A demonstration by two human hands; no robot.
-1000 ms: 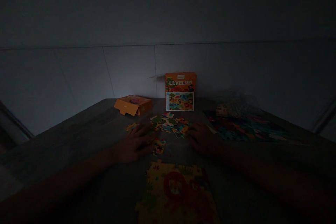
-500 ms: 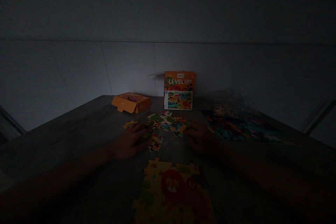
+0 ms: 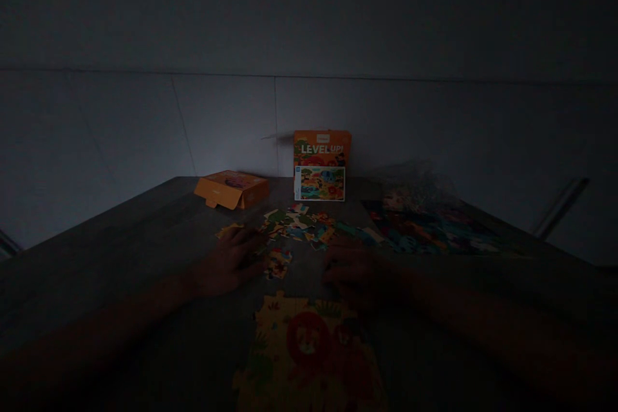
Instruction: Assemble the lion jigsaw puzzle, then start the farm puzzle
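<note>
Both hands are hovering or resting low over the table [image 3: 145,238], around scattered puzzle pieces [image 3: 298,222], in dim light.
The left hand [image 3: 226,264] is reaching in palm down, fingers lightly bent, between a yellow piece [image 3: 228,230] and a colourful cluster [image 3: 279,262]; whether it is gripping anything, I cannot tell. The right hand [image 3: 350,267] is curling its fingers nearer the person than the pile; shadow is hiding whether they are holding a piece. The joined lion section [image 3: 309,367] is lying closest to the person. Behind the pile, a picture card [image 3: 320,183] is standing against an upright orange box [image 3: 322,141].
</note>
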